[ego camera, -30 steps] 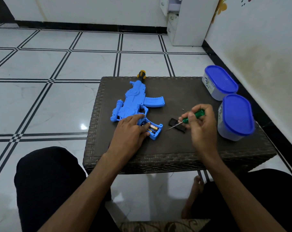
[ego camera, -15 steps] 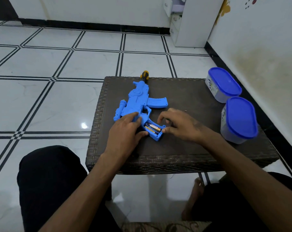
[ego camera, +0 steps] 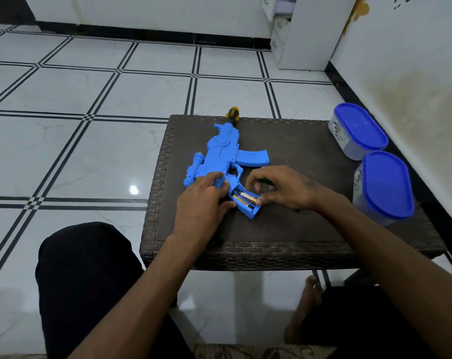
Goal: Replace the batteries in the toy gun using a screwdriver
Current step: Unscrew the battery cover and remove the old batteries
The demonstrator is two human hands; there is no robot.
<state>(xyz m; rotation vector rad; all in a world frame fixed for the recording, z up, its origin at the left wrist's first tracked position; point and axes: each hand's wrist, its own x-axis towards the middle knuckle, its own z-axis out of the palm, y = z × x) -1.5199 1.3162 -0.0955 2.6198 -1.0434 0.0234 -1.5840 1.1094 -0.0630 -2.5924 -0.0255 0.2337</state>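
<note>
A blue toy gun [ego camera: 221,154] lies flat on a dark woven table [ego camera: 292,141], its yellow-and-black muzzle at the far edge. Its stock compartment is uncovered and shows two batteries [ego camera: 244,197]. My left hand [ego camera: 203,200] presses down on the gun's grip just left of the compartment. My right hand [ego camera: 282,189] reaches in from the right, thumb and fingertips touching the end of a battery. A sliver of the green screwdriver handle [ego camera: 264,180] shows under my right fingers; the rest of it and the black cover are hidden.
Two containers with blue lids [ego camera: 358,130] [ego camera: 385,185] stand at the table's right edge, close to the wall. White tiled floor spreads left and beyond. My knees are under the near edge of the table.
My right hand put the screwdriver down and moved left to the uncovered battery compartment, now touching a battery. My left hand stays on the gun.
</note>
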